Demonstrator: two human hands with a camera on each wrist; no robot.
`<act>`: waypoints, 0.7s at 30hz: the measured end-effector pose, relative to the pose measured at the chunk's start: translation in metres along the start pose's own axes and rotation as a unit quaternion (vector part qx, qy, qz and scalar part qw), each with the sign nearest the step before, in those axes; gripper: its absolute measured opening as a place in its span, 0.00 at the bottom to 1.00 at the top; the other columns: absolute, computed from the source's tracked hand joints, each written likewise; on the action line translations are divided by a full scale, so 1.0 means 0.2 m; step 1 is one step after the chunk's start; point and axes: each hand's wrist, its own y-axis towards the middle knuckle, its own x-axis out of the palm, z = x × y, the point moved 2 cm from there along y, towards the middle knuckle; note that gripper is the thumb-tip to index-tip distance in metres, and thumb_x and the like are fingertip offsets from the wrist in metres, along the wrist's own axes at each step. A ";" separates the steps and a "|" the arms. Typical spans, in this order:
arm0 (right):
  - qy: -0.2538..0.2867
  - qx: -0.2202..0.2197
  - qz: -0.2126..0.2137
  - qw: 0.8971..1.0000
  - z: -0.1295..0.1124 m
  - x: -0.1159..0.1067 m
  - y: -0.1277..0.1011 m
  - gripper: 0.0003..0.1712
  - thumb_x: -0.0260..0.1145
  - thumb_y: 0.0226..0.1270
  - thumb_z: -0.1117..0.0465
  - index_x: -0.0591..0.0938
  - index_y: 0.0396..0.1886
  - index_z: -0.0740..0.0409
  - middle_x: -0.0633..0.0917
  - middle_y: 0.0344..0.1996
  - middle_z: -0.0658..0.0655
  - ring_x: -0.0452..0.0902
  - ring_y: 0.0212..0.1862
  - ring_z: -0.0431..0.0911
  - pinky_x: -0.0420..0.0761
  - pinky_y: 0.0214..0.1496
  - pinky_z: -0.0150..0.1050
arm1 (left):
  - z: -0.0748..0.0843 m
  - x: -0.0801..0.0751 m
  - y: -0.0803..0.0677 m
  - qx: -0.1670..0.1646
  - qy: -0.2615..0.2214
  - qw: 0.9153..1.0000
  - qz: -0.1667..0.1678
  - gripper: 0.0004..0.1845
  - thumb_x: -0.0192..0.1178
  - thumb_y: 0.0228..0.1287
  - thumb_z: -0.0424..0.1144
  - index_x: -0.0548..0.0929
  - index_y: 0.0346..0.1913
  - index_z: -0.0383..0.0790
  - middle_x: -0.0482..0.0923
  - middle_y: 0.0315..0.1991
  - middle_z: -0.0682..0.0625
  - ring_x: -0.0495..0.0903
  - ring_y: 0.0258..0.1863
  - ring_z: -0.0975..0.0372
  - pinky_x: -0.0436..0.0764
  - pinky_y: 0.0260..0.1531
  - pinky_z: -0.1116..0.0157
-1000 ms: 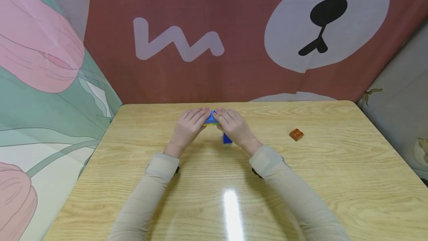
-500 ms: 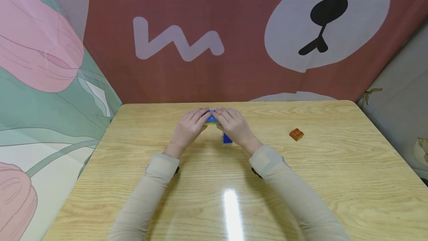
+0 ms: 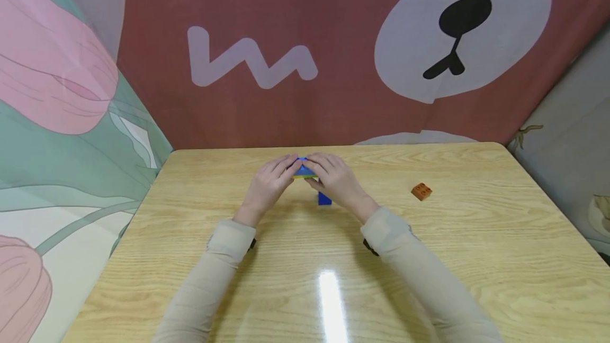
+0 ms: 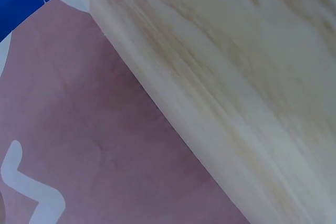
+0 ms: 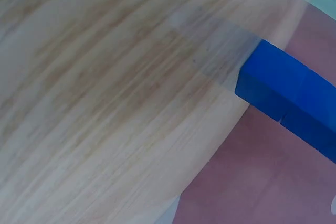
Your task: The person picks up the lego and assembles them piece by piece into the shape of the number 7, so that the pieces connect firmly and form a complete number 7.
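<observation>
Near the middle of the frame, the left hand [image 3: 267, 185] and the right hand [image 3: 336, 181] meet on a small stack of blue blocks [image 3: 303, 169]. Each hand grips one side with bent fingers, likely so the stack stays steady while the pieces get squeezed together. Another blue block [image 3: 324, 198] sits on the wooden table [image 3: 429, 258], just under the right hand. Far to the right, an orange block [image 3: 421, 191] lies alone

Head view downward; wrist views close over table [image 3: 429, 258].
</observation>
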 end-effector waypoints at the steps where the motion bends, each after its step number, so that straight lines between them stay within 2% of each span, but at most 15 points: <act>1: 0.024 0.010 -0.009 1.000 0.00 -0.01 0.00 0.29 0.79 0.46 0.59 0.81 0.49 0.63 0.83 0.46 0.60 0.80 0.50 0.51 0.81 0.55 0.44 | 0.00 0.00 0.00 -0.001 -0.002 1.000 0.000 0.24 0.74 0.46 0.34 0.82 0.51 0.39 0.84 0.48 0.44 0.84 0.47 0.53 0.84 0.48 0.62; 5: 0.110 0.065 -0.036 0.991 0.03 -0.04 0.00 0.28 0.76 0.50 0.61 0.79 0.51 0.65 0.81 0.49 0.62 0.77 0.53 0.54 0.79 0.59 0.47 | 0.00 0.01 0.00 -0.001 -0.014 1.000 0.006 0.24 0.73 0.47 0.34 0.82 0.51 0.39 0.84 0.48 0.44 0.84 0.47 0.53 0.84 0.47 0.62; 8: 0.154 0.122 -0.064 0.978 0.05 -0.07 -0.02 0.28 0.72 0.53 0.61 0.77 0.54 0.67 0.80 0.52 0.64 0.75 0.56 0.56 0.77 0.61 0.49 | -0.01 0.01 0.00 -0.001 -0.019 1.000 0.007 0.23 0.72 0.47 0.34 0.82 0.51 0.39 0.84 0.49 0.44 0.83 0.47 0.53 0.84 0.47 0.61; 10: 0.186 0.167 -0.093 0.964 0.08 -0.09 -0.03 0.29 0.70 0.55 0.60 0.75 0.56 0.67 0.78 0.54 0.65 0.73 0.58 0.57 0.75 0.62 0.51 | -0.01 0.01 0.00 -0.003 -0.020 1.000 0.004 0.23 0.71 0.49 0.33 0.82 0.51 0.39 0.83 0.49 0.44 0.83 0.48 0.52 0.84 0.47 0.61; 13: 0.248 0.239 -0.144 0.928 0.11 -0.11 -0.05 0.30 0.69 0.58 0.60 0.73 0.60 0.66 0.77 0.56 0.64 0.72 0.58 0.57 0.75 0.61 0.54 | -0.01 0.01 0.00 -0.008 -0.020 1.000 -0.005 0.22 0.69 0.51 0.31 0.81 0.52 0.40 0.83 0.49 0.43 0.83 0.48 0.52 0.84 0.48 0.61; 16: 0.290 0.290 -0.184 0.893 0.14 -0.11 -0.08 0.28 0.68 0.60 0.59 0.74 0.59 0.64 0.78 0.54 0.62 0.73 0.54 0.56 0.77 0.56 0.55 | -0.01 0.01 0.00 -0.015 -0.022 1.000 -0.012 0.20 0.68 0.54 0.30 0.80 0.51 0.41 0.82 0.50 0.43 0.82 0.49 0.52 0.84 0.48 0.60; 18: 0.303 0.305 -0.197 0.881 0.16 -0.11 -0.09 0.25 0.69 0.60 0.60 0.76 0.57 0.63 0.79 0.50 0.61 0.74 0.50 0.56 0.78 0.53 0.54 | -0.01 0.01 0.00 -0.017 -0.020 1.000 -0.016 0.20 0.68 0.54 0.30 0.80 0.51 0.42 0.82 0.50 0.43 0.82 0.49 0.52 0.84 0.48 0.60; 21: 0.312 0.316 -0.197 0.874 0.17 -0.12 -0.09 0.23 0.69 0.59 0.61 0.78 0.54 0.63 0.80 0.46 0.61 0.75 0.47 0.57 0.79 0.48 0.50 | -0.01 0.01 0.00 -0.023 -0.021 0.999 -0.023 0.20 0.70 0.53 0.31 0.80 0.51 0.43 0.82 0.51 0.43 0.82 0.49 0.53 0.84 0.48 0.61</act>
